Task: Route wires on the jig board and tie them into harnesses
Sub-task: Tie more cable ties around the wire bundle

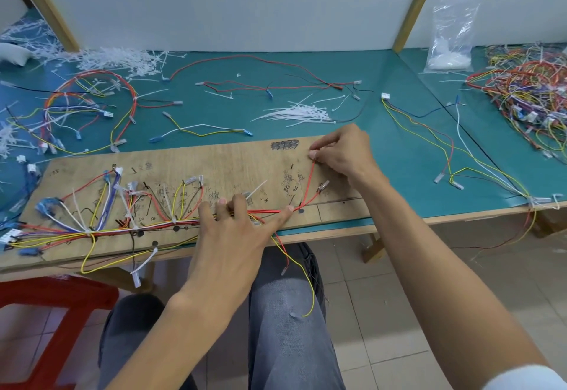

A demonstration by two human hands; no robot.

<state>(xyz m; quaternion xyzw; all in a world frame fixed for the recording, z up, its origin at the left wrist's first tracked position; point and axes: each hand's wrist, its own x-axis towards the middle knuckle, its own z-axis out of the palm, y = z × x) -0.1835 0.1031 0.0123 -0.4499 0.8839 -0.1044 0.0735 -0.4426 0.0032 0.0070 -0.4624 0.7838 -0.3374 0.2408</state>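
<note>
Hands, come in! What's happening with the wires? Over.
Left hand flat, pressing bundle onto board. Right hand pinching red wire end. Loose ties behind board, nothing blocking.

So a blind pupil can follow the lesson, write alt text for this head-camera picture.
A seated person routes a red wire on a wooden board: the right hand pinches its upper end while the left hand presses the wire bundle flat. Loose cable ties lie on the green table beyond.

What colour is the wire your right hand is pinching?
Red. The wire shows best in the head view.
</note>
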